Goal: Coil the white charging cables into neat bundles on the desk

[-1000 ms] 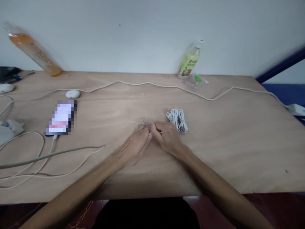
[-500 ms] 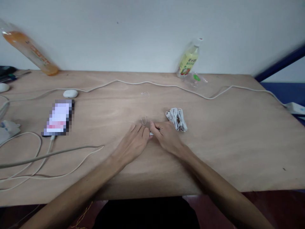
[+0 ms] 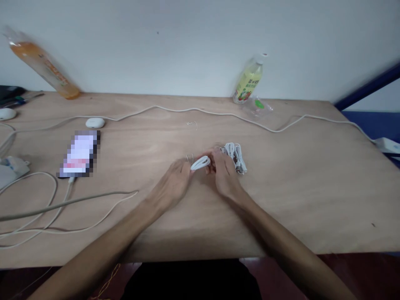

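Note:
A coiled white cable is held in my left hand, its loop pointing right out of the closed fingers. My right hand is just right of that coil, with its fingers curved toward it. Motion blurs those fingertips, so I cannot see whether they grip anything. Beyond my right hand lie several bundled white cables with their plugs showing. A thin white wire piece sits on the table behind my left hand and is partly covered.
Small white bits lie farther back. A long white cord crosses the wooden table. On the left are a phone, a white case and looped cables. Two bottles, orange and yellow, stand by the wall.
The hands have moved apart a little, and the coiled cable now shows between them. My right hand has turned, its fingers now pointing more away from me. The view has shifted slightly.

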{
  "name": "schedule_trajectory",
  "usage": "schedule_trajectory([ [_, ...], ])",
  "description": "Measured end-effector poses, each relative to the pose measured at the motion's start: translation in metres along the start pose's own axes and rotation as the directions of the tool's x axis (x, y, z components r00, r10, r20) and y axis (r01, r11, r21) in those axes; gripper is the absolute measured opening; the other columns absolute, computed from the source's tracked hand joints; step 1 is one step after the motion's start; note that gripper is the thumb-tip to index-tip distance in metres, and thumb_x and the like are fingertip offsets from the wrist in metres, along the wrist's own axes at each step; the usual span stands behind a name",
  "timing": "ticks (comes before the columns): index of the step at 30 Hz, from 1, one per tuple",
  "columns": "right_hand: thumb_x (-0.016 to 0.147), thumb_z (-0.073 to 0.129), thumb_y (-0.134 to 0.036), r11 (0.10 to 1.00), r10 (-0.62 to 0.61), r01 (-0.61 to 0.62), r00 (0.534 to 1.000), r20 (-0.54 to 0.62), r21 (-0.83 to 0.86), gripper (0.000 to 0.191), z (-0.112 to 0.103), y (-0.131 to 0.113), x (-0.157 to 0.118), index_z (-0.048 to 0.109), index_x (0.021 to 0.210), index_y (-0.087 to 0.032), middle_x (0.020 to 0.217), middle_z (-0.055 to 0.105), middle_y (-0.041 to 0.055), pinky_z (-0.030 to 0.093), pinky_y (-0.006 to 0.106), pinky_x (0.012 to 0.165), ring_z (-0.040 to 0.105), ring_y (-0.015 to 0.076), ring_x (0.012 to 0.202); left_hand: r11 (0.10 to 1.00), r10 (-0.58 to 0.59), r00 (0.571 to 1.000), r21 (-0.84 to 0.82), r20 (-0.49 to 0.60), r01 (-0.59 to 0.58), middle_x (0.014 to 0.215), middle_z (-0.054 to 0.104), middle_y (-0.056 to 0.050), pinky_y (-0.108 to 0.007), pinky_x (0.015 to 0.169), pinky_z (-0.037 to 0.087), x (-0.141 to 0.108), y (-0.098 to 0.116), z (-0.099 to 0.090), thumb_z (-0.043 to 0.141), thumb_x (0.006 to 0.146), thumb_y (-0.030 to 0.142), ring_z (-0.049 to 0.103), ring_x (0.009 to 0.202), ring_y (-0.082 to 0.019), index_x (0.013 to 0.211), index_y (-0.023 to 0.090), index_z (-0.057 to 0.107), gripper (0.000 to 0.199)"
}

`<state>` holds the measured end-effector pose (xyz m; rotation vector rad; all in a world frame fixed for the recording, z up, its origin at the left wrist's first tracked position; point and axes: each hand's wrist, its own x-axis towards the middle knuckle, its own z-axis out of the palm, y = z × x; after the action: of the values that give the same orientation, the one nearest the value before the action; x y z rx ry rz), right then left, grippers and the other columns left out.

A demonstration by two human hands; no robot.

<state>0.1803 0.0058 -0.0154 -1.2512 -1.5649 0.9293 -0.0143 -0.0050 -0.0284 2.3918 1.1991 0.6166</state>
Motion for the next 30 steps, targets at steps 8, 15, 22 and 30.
schedule_trajectory([
  [8,0.106,0.060,-0.023,0.923,-0.144,0.176,0.983,0.117,-0.341,0.015,0.009,0.011,-0.003,0.075,0.111,-0.021,0.109,0.075,0.0094,0.058,0.037,0.083,0.071,0.0225,0.090,0.916,-0.359,0.894,-0.284,-0.266,0.283,0.067,0.050,0.004,-0.033,0.064,0.038,0.007,-0.006,-0.015,0.034,0.114,0.037,0.051,0.061,-0.020,0.087,0.029,0.039,0.029],
  [15,0.111,0.059,-0.017,0.706,-0.081,0.208,0.973,0.214,-0.677,0.015,0.024,0.013,-0.003,0.074,0.108,-0.020,0.113,0.071,0.0110,0.051,0.032,0.068,0.072,0.0239,0.095,0.896,-0.355,0.895,-0.372,-0.270,0.243,0.068,0.047,0.005,-0.033,0.065,0.036,0.008,-0.003,-0.014,0.036,0.114,0.044,0.048,0.061,-0.020,0.088,0.028,0.042,0.031],
  [22,0.112,0.050,-0.010,0.484,-0.091,0.316,0.946,0.312,-0.816,0.024,0.028,0.005,0.001,0.073,0.114,-0.016,0.109,0.070,0.0134,0.037,0.032,0.055,0.068,0.0238,0.090,0.701,-0.444,0.872,-0.687,-0.208,0.193,0.070,0.040,0.005,-0.031,0.058,0.036,0.013,-0.005,-0.007,0.048,0.108,0.072,0.040,0.061,-0.016,0.080,0.027,0.043,0.053],
  [30,0.113,0.058,-0.022,0.689,-0.088,0.222,0.970,0.225,-0.689,0.013,0.020,0.008,0.003,0.071,0.112,-0.018,0.118,0.072,0.0127,0.050,0.031,0.065,0.073,0.0228,0.097,0.438,-0.481,0.869,-0.891,-0.118,0.122,0.072,0.031,0.007,-0.025,0.050,0.032,0.021,-0.004,-0.008,0.070,0.091,0.081,0.029,0.059,-0.012,0.074,0.025,0.043,0.065],
])
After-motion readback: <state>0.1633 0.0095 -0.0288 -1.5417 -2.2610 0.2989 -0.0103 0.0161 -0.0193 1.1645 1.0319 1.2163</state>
